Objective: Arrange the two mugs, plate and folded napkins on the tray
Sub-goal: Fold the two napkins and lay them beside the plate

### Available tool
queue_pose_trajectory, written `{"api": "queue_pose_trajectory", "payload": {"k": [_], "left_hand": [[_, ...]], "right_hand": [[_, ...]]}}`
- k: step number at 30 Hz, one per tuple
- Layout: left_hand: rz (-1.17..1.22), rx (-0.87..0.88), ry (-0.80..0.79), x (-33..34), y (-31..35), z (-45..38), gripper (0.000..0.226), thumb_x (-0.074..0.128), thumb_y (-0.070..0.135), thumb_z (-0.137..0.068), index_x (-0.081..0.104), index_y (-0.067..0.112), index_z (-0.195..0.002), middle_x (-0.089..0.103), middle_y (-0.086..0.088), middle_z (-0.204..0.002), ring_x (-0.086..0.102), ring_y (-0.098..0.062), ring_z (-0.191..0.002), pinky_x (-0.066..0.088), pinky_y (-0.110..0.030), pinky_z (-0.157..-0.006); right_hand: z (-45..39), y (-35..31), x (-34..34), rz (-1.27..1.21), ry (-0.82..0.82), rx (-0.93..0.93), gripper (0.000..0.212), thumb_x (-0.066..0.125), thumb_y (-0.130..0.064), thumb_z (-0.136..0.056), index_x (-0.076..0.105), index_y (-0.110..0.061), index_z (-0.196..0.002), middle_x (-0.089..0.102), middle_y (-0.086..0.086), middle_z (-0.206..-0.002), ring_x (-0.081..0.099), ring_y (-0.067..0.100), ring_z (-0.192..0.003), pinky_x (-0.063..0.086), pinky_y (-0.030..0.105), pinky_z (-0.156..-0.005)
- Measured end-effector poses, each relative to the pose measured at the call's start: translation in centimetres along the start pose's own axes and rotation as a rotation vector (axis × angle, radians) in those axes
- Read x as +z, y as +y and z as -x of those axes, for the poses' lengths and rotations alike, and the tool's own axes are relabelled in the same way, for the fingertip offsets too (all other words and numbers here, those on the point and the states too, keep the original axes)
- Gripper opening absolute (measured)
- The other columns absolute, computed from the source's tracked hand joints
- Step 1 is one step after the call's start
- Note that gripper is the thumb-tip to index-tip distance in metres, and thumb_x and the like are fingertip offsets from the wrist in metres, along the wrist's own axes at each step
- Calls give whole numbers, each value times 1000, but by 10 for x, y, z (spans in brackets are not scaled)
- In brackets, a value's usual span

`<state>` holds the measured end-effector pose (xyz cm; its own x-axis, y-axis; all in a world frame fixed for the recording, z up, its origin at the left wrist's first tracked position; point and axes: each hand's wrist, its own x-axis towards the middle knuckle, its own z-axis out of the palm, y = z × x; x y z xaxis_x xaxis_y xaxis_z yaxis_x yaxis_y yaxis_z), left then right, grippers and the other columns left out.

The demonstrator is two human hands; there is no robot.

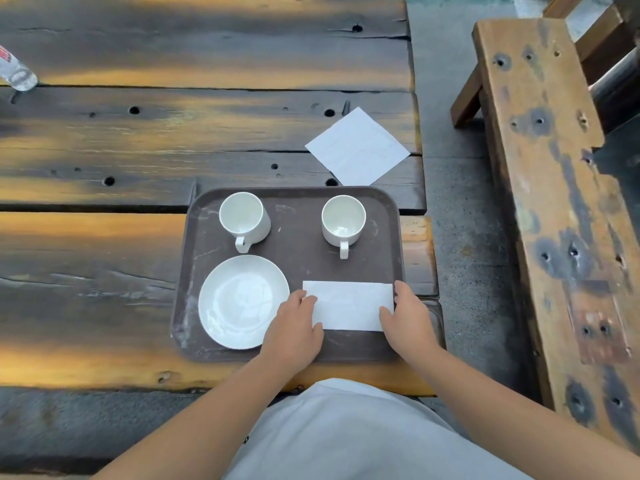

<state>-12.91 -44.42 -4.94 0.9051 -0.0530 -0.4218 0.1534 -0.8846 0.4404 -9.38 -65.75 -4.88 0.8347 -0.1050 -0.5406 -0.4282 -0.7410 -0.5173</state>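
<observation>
A brown tray (298,216) lies on the wooden table near its front edge. Two white mugs stand upright at the tray's back, one on the left (244,216) and one on the right (343,220), handles pointing toward me. A white plate (239,301) sits at the tray's front left. A folded white napkin (349,304) lies flat at the front right. My left hand (294,327) rests on the napkin's left end and my right hand (407,318) on its right end, fingers pressing its edges. A second napkin (358,145), square and flat, lies on the table beyond the tray.
The table (138,140) is made of dark, worn planks with holes. A clear plastic bottle (15,72) shows at the far left edge. A wooden bench (554,188) stands to the right across a concrete gap.
</observation>
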Motion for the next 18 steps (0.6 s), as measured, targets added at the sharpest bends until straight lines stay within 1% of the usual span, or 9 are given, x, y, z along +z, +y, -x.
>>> {"api": "queue_pose_trajectory", "payload": {"k": [2, 4, 6, 8, 11, 16, 18], "left_hand": [[-188, 108, -43, 1, -2, 0, 50, 47, 31, -94, 40, 16, -141, 26, -8, -156, 31, -26, -137, 40, -39, -102], [-364, 215, -103, 3, -6, 0, 52, 45, 36, -94, 37, 17, -142, 19, -11, -160, 22, -27, -143, 35, -41, -104], [-474, 263, -143, 5, -10, 1, 54, 46, 39, -92, 34, 20, -141, 14, -11, -161, 18, -27, -144, 31, -44, -104], [-521, 261, -151, 7, -13, 4, 56, 47, 40, -91, 31, 22, -142, 11, -10, -161, 18, -27, -143, 28, -47, -104], [-550, 260, -160, 10, -14, 7, 60, 48, 40, -91, 27, 21, -144, 8, -10, -161, 17, -27, -143, 25, -50, -105], [-577, 273, -175, 9, -15, 6, 62, 48, 38, -91, 25, 20, -145, 6, -11, -162, 14, -29, -143, 21, -53, -108], [-581, 279, -187, 7, -15, 5, 63, 48, 39, -91, 23, 20, -146, 5, -12, -162, 11, -30, -144, 18, -54, -110]], "right_hand": [[6, 2, 1, 106, 28, -108, 57, 56, -19, -91, 34, -12, -144, 39, 5, -149, 35, 26, -135, 33, 38, -108], [11, 6, 2, 315, 24, -249, 52, 55, -25, -91, 40, -14, -139, 35, 5, -150, 30, 26, -136, 30, 38, -109], [13, 9, 2, 535, -50, -388, 42, 51, -32, -91, 49, -17, -130, 39, 4, -146, 34, 26, -132, 33, 40, -104], [14, 11, 3, 684, -143, -462, 37, 47, -38, -92, 52, -19, -123, 39, 3, -145, 35, 25, -130, 34, 42, -102], [14, 13, 4, 756, -196, -485, 36, 48, -40, -92, 51, -18, -122, 36, 4, -145, 35, 25, -131, 34, 41, -102], [11, 9, -1, 770, -211, -507, 28, 48, -37, -91, 53, -17, -111, 44, 3, -125, 45, 27, -115, 41, 41, -90], [11, 7, -3, 776, -221, -511, 26, 48, -36, -91, 53, -17, -109, 44, 3, -121, 46, 27, -111, 42, 41, -88]]}}
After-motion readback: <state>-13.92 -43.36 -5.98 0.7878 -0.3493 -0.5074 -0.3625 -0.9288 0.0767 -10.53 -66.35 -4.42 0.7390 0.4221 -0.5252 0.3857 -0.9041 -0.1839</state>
